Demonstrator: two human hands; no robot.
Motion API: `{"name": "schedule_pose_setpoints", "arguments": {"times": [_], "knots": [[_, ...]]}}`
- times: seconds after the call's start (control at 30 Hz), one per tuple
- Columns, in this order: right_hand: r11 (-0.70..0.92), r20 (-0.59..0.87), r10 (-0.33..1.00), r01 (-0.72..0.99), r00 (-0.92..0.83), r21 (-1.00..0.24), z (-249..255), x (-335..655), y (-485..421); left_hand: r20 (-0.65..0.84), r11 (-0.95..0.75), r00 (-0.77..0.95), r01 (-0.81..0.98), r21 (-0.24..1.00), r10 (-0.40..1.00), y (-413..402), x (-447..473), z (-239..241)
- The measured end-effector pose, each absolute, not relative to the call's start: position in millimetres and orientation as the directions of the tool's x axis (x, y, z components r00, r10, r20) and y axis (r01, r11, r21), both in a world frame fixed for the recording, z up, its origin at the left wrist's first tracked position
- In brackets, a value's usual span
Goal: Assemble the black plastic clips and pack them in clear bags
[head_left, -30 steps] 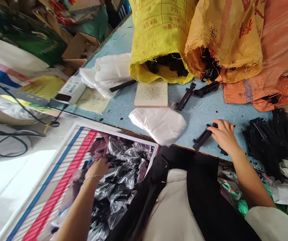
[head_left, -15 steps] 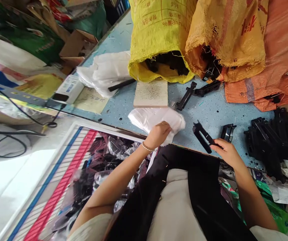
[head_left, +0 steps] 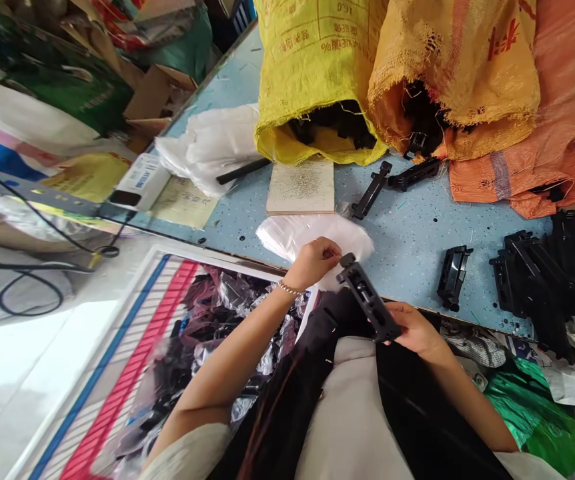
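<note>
My right hand point(head_left: 410, 327) grips the lower end of a black plastic bracket point(head_left: 369, 299) and holds it tilted in front of my lap, below the table edge. The bracket's upper end comes close to the fingers of my left hand point(head_left: 315, 261). That hand pinches the edge of a plastic bag at a stack of clear plastic bags point(head_left: 292, 237). A wooden block point(head_left: 301, 189) rests against the stack's far edge. On the table to the right lies another black bracket point(head_left: 454, 277), with a further black bracket point(head_left: 371, 190) beyond the bags.
A yellow woven sack point(head_left: 317, 73) and an orange woven sack point(head_left: 457, 80) lie with black parts in their mouths. Black brackets pile up point(head_left: 542, 280) at the right. Below the table, a crate point(head_left: 92, 393) holds bagged parts. A white box point(head_left: 141, 180) stands at left.
My right hand has brought the bracket left and toward me, off the table and close to my left hand. My left hand has barely moved at the bags.
</note>
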State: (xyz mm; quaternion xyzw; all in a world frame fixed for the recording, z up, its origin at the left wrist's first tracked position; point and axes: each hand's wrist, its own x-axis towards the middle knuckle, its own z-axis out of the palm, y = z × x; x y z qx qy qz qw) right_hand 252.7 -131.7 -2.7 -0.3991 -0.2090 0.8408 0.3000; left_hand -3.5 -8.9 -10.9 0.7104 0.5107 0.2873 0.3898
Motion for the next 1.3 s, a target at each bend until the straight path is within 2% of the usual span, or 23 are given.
{"name": "schedule_pose_setpoints", "arguments": {"times": [0.07,0.17,0.23,0.3,0.37,0.43,0.5,0.57,0.6,0.7,0.8,0.9,0.97,1.03,1.1,1.17,1.23,1.3], "knots": [[-0.73,-0.553,0.68,-0.377,-0.481,-0.57,-9,248,-132,0.117,-0.277,0.302,0.567,0.776,0.946,-13,-6,-14],[-0.714,-0.575,0.699,-0.457,-0.426,-0.53,-16,245,-128,0.297,-0.502,0.405,0.681,0.534,0.865,-22,-10,-15],[-0.729,-0.579,0.683,-0.473,-0.446,-0.496,-18,242,-124,0.352,-0.578,0.461,0.699,0.421,0.815,-30,-8,-12],[-0.738,-0.586,0.673,-0.466,-0.451,-0.488,-18,235,-119,0.389,-0.619,0.487,0.682,0.39,0.782,-41,-2,-5],[-0.703,-0.591,0.71,-0.43,-0.383,-0.566,-17,227,-113,0.414,-0.66,0.518,0.636,0.399,0.749,-55,5,4],[-0.586,-0.545,0.81,-0.286,-0.215,-0.758,-16,221,-109,0.418,-0.701,0.562,0.573,0.425,0.713,-70,12,14],[-0.403,-0.403,0.915,-0.003,-0.031,-0.915,-14,217,-106,0.416,-0.728,0.6,0.518,0.448,0.683,-83,19,19],[-0.241,-0.233,0.971,0.25,0.06,-0.938,-12,214,-106,0.412,-0.754,0.64,0.466,0.463,0.648,-93,25,20],[-0.185,-0.169,0.983,0.32,0.076,-0.929,-10,213,-106,0.409,-0.768,0.663,0.44,0.464,0.627,-96,28,19],[-0.083,-0.067,0.996,0.34,0.057,-0.937,-2,211,-112,0.415,-0.792,0.689,0.41,0.453,0.594,-102,33,18],[-0.089,-0.115,0.975,0.14,-0.19,-0.986,10,211,-119,0.459,-0.765,0.619,0.441,0.469,0.638,-106,22,30],[-0.282,-0.203,0.846,-0.091,-0.494,-0.955,19,210,-122,0.45,-0.714,0.564,0.447,0.538,0.692,-110,2,47],[-0.329,-0.206,0.813,-0.139,-0.545,-0.934,21,205,-121,0.429,-0.683,0.54,0.479,0.55,0.724,-112,-5,53],[-0.272,-0.169,0.845,-0.136,-0.508,-0.953,22,197,-117,0.431,-0.675,0.523,0.514,0.529,0.736,-113,-9,55],[-0.198,-0.127,0.871,-0.105,-0.474,-0.974,24,196,-113,0.441,-0.659,0.49,0.55,0.512,0.752,-114,-16,58],[-0.114,-0.097,0.889,-0.01,-0.447,-0.993,29,211,-108,0.467,-0.594,0.382,0.629,0.501,0.798,-115,-36,66],[0.034,-0.038,0.935,0.195,-0.353,-0.98,34,246,-100,0.486,-0.438,0.175,0.744,0.505,0.856,-119,-74,78],[0.161,0.086,0.982,0.511,-0.167,-0.845,36,295,-89,0.45,-0.254,-0.027,0.795,0.55,0.892,-128,-126,83]]}}
